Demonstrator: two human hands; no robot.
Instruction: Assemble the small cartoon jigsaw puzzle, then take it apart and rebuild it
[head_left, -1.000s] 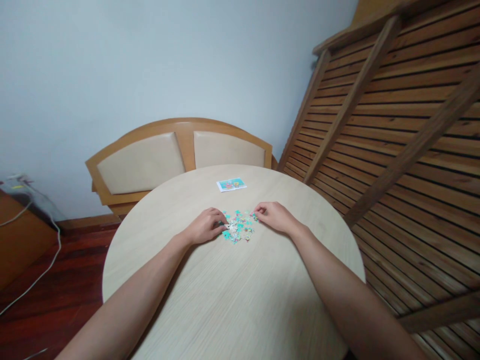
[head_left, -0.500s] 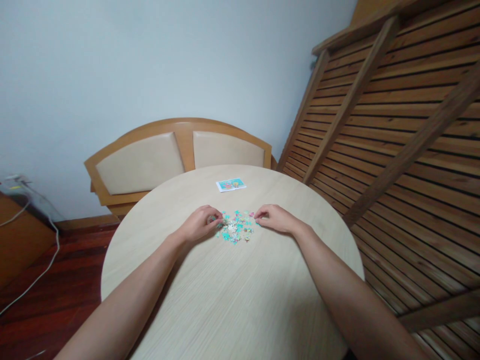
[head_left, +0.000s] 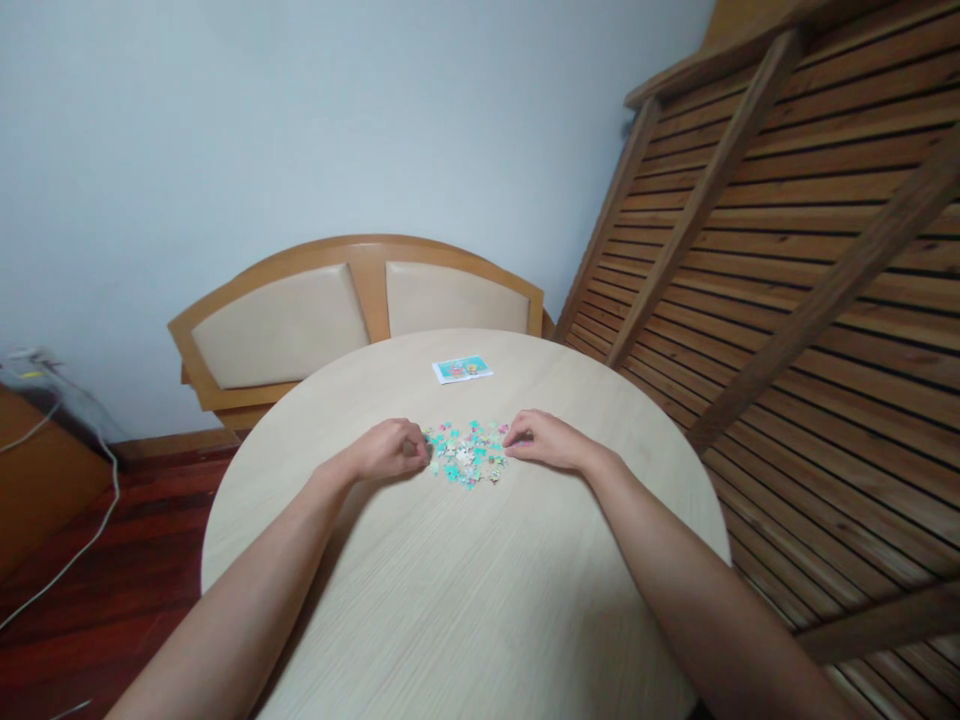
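Observation:
A loose heap of small jigsaw puzzle pieces (head_left: 465, 455), teal, white, pink and yellowish, lies spread in the middle of the round table (head_left: 450, 580). At the heap's left edge is my left hand (head_left: 391, 449), its fingers curled together; whatever they hold, if anything, is hidden. My right hand (head_left: 546, 440) rests at the right edge, thumb and forefinger pinched together, with a bit of a puzzle piece showing at the tips. Beyond the heap lies a small picture card (head_left: 463, 369), teal with pink and yellow figures and a white border.
A wooden headboard (head_left: 367, 290) with cream padded panels stands behind the table, against the pale wall. To the right leans a large slatted wooden frame (head_left: 757, 260), close to the table's edge. A white cable (head_left: 114, 480) hangs down at the left onto the dark red floor.
My left hand has drawn back leftward, uncovering more pieces at the heap's left side. My right hand has shifted slightly left, toward the heap. The card has not moved.

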